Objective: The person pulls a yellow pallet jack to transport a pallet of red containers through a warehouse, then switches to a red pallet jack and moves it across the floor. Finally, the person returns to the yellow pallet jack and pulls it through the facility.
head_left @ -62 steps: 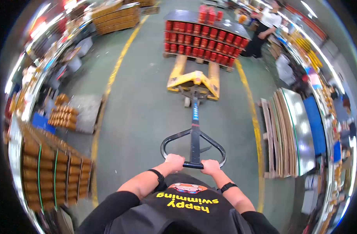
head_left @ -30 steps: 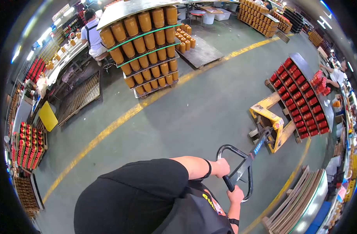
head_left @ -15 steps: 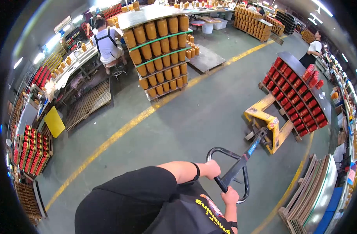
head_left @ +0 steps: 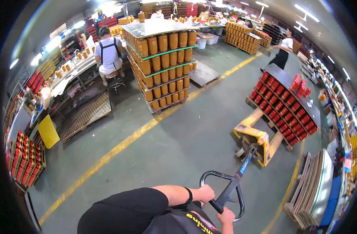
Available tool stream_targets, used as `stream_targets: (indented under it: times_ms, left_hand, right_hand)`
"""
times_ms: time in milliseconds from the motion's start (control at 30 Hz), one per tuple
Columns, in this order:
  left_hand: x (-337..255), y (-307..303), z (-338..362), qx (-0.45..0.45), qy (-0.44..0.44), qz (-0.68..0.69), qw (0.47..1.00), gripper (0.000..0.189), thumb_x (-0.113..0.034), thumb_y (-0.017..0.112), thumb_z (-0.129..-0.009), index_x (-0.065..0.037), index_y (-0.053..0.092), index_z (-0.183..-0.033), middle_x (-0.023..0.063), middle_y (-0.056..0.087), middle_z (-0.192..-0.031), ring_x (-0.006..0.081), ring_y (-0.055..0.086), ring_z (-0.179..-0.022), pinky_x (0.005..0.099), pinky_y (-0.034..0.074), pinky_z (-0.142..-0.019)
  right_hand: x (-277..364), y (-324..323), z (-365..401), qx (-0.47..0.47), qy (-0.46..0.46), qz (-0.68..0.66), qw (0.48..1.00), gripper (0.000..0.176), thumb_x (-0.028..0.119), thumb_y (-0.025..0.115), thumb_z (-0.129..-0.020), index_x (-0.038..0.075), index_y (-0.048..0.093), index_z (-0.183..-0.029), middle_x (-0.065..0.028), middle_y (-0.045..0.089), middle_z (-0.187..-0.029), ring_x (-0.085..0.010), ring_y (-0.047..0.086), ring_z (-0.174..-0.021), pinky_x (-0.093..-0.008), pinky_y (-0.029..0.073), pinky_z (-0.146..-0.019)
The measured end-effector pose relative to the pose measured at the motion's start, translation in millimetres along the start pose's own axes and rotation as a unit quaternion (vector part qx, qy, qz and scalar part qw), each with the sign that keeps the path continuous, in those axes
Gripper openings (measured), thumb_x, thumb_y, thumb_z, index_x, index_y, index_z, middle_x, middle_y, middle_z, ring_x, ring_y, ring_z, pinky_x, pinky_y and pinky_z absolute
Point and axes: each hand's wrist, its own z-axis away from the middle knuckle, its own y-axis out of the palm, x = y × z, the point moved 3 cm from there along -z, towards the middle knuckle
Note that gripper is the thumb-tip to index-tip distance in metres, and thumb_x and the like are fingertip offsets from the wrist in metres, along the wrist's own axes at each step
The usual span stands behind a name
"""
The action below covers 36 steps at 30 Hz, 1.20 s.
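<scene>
My left hand [head_left: 207, 193] is closed around the left side of the black looped handle [head_left: 240, 199] of a yellow pallet jack [head_left: 265, 145]. Lower and to the right, my right hand [head_left: 226, 215] is wrapped round the same handle near its lower edge. From the handle, a dark shaft with a blue label runs up to the jack. The jack's forks reach toward a pallet stacked with layers of red containers [head_left: 283, 103], topped by a dark board with a few more red containers lying on it.
A tall stack of orange-brown jars [head_left: 163, 62] stands beyond the yellow floor line [head_left: 124, 145]. A seated person [head_left: 108, 52] works at a bench on the left. Another person [head_left: 281, 50] stands behind the red stack. Leaning boards [head_left: 312, 187] are at the lower right; an empty pallet [head_left: 203, 73] lies farther back.
The view has shifted, so my hands, the handle and the jack appear lower and slightly left. The person behind the red stack now shows more fully, farther left. Both hands keep their hold.
</scene>
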Motion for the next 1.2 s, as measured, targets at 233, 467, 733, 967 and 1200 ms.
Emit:
stream_targets:
  times_ms: [233,467,733,967,1200]
  left_hand:
    - [-35.1,65.1,71.3,-0.006,-0.004,-0.008,1.000,0.011,-0.013,0.067,-0.066,-0.012,0.071,-0.076,0.0078,0.069,-0.075,0.0261,0.068,-0.074,0.0387,0.053,-0.062]
    - [-77.4,90.6,162.2,0.039,-0.018,-0.003,0.999,0.010,-0.014,0.067,-0.066,-0.010,0.071,-0.075,0.0083,0.068,-0.075,0.0268,0.068,-0.073,0.0390,0.052,-0.061]
    - [-144.8,132.7,268.0,0.005,-0.033,-0.015,0.999,0.012,-0.014,0.066,-0.067,-0.010,0.071,-0.077,0.0085,0.068,-0.075,0.0266,0.067,-0.073,0.0384,0.052,-0.061]
    - [-185.2,190.6,338.6,0.004,-0.028,-0.011,1.000,0.013,-0.014,0.066,-0.066,-0.010,0.071,-0.077,0.0087,0.068,-0.075,0.0270,0.067,-0.073,0.0384,0.052,-0.062]
    - [-205.0,254.0,388.9,-0.040,-0.004,0.016,0.999,0.011,-0.012,0.067,-0.063,-0.010,0.070,-0.074,0.0091,0.067,-0.073,0.0281,0.067,-0.071,0.0388,0.051,-0.058]
  right_hand:
    - [20.1,58.7,80.4,-0.010,-0.016,-0.006,1.000,0.035,0.035,0.072,-0.061,0.012,0.062,-0.086,-0.0139,0.068,-0.079,-0.0338,0.066,-0.076,-0.0449,0.052,-0.070]
    - [53.1,86.4,169.3,-0.023,-0.036,-0.011,0.999,0.034,0.031,0.071,-0.059,0.011,0.063,-0.086,-0.0148,0.067,-0.076,-0.0354,0.066,-0.075,-0.0461,0.052,-0.070]
    - [92.2,96.9,302.6,-0.028,-0.042,-0.001,0.999,0.032,0.031,0.071,-0.061,0.010,0.061,-0.083,-0.0149,0.067,-0.075,-0.0351,0.066,-0.074,-0.0451,0.052,-0.068]
    - [101.5,165.5,378.4,0.030,-0.054,0.007,0.998,0.040,0.043,0.066,-0.075,0.012,0.061,-0.100,-0.0163,0.067,-0.092,-0.0379,0.063,-0.089,-0.0493,0.049,-0.076]
    - [118.9,223.2,434.9,0.009,-0.041,-0.007,0.999,0.037,0.040,0.066,-0.073,0.014,0.061,-0.100,-0.0154,0.067,-0.088,-0.0369,0.064,-0.086,-0.0488,0.050,-0.075]
